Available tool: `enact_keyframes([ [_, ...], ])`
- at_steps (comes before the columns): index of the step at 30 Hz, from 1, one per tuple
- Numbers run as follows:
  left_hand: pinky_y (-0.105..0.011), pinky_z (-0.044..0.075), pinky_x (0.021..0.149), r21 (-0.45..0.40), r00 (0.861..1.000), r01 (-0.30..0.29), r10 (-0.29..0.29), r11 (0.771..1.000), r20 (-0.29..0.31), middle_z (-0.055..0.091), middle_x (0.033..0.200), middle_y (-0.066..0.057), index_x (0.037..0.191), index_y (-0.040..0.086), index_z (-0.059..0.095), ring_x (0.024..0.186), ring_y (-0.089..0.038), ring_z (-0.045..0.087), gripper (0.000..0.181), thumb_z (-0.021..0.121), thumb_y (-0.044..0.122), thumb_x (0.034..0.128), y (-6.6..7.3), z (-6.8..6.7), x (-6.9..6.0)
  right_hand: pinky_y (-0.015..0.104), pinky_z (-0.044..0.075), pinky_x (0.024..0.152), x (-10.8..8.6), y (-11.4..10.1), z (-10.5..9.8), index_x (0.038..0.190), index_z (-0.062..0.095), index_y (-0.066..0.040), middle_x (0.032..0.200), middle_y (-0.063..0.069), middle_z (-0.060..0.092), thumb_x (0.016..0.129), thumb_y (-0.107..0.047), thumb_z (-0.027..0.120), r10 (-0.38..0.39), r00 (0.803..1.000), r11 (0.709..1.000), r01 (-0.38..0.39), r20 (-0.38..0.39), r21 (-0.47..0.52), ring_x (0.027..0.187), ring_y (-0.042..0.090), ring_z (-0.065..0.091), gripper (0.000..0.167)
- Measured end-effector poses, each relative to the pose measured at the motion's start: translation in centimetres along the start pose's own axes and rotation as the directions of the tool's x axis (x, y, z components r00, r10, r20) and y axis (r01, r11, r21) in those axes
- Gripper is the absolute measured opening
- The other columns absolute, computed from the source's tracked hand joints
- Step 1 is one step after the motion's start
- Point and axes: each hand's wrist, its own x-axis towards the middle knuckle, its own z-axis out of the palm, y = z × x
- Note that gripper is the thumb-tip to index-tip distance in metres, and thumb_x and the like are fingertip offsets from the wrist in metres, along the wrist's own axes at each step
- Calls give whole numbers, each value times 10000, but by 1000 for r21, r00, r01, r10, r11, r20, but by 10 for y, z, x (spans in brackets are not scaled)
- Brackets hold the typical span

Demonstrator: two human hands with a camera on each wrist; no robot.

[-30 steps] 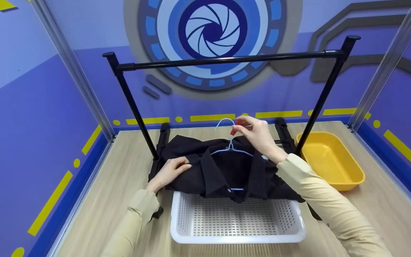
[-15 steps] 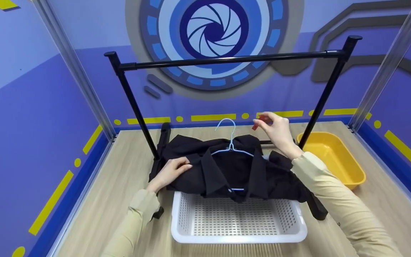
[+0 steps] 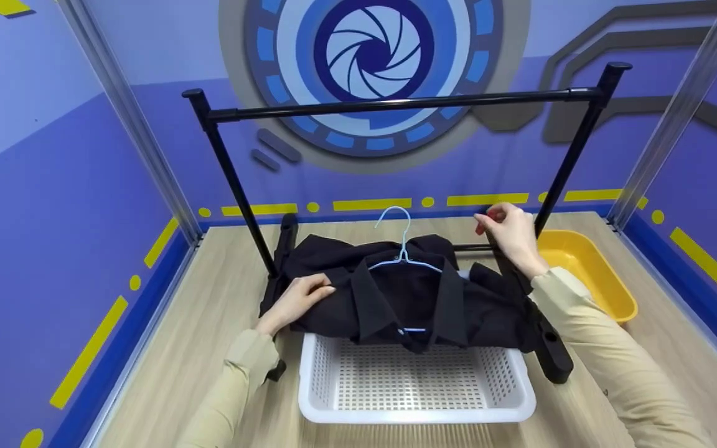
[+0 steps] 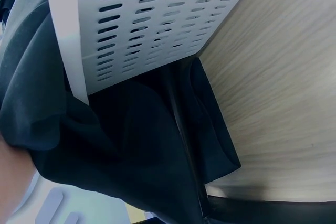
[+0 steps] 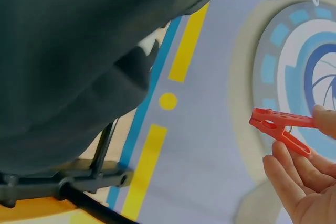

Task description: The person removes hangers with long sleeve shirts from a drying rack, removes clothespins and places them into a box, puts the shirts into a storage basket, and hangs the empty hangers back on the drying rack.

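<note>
I've got the right hand point(image 3: 516, 235) pinching a red clip point(image 5: 283, 118), well apart from the blue hanger point(image 3: 403, 255); left hand point(image 3: 295, 303) is on the black shirt point(image 3: 489, 314), can't tell if gripping.

The head view looked down on the black shirt point(image 3: 377, 305), shared close up by the left wrist view, while the right wrist's faced the wall point(image 3: 433, 171) beyond it.

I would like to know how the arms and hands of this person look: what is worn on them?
The left sleeve and right sleeve are long, plain and pale beige, reaching the wrists, with creases on the right one. The left hand and right hand are bare.
</note>
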Motion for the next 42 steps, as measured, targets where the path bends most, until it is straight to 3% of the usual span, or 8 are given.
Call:
enact_keyframes([
  [5, -217, 354, 710, 2, 1000, 10, -10, 1000, 7, 466, 755, 64, 881, 68, 616, 679, -36, 409, 202, 630, 215, 1019, -2, 2, 0, 106, 421, 642, -2, 12, -8, 1028, 692, 67, 895, 230, 764, 979, -229, 708, 46, 999, 999, -47, -10, -26, 752, 250, 725, 300],
  [9, -216, 360, 714, 11, 1000, 13, -13, 1000, -1, 471, 758, 65, 876, 63, 615, 685, -40, 416, 199, 639, 206, 1012, -3, 2, 1, 154, 420, 540, -4, 20, -17, 1039, 695, 66, 897, 238, 757, 973, -250, 716, 117, 993, 992, -117, -7, -38, 568, 118, 628, 324],
  [12, -216, 367, 720, 17, 1000, 14, -14, 1000, -6, 491, 765, 60, 878, 61, 622, 695, -45, 428, 194, 643, 202, 1009, -3, 2, 2, 180, 412, 503, -4, 27, -24, 1027, 707, 43, 840, 176, 767, 981, -292, 699, 170, 985, 984, -168, 28, -52, 530, 31, 549, 339],
  [19, -215, 368, 725, 17, 1000, 8, -8, 1000, -2, 492, 766, 64, 876, 68, 623, 698, -39, 429, 198, 643, 213, 1010, -3, 2, 2, 263, 389, 621, -5, 49, -39, 963, 738, 67, 820, 169, 770, 971, -273, 679, 245, 964, 960, -227, 102, -165, 758, 248, 652, 346],
  [27, -212, 362, 712, 13, 1000, 1, -1, 1000, -4, 485, 754, 65, 867, 66, 621, 687, -36, 422, 201, 643, 206, 1009, -4, 2, 2, 309, 326, 641, -8, 74, -53, 864, 772, 72, 719, 109, 756, 984, -249, 654, 321, 927, 940, -286, 195, -186, 661, 177, 524, 363],
  [32, -212, 367, 720, 28, 1000, -6, 6, 1000, -10, 499, 758, 60, 869, 62, 621, 701, -44, 434, 198, 645, 201, 1007, -4, 2, 2, 300, 276, 606, -12, 89, -57, 744, 789, 33, 706, 137, 753, 986, -239, 632, 328, 920, 935, -284, 214, -211, 607, 164, 441, 396],
  [38, -213, 367, 716, 24, 1000, -3, 3, 1000, -5, 495, 757, 49, 872, 56, 614, 695, -41, 428, 199, 639, 196, 1011, -5, 3, 0, 273, 329, 566, -16, 106, -56, 715, 783, 34, 661, 136, 730, 977, -214, 625, 334, 921, 930, -286, 202, -233, 581, 156, 498, 394],
  [42, -213, 369, 723, 25, 1000, 7, -6, 1000, -10, 506, 765, 47, 873, 60, 618, 702, -42, 431, 193, 641, 195, 1009, -4, 4, 0, 281, 368, 628, -18, 112, -55, 696, 776, 33, 762, 210, 748, 971, -182, 632, 336, 920, 927, -286, 200, -242, 705, 319, 611, 379],
])
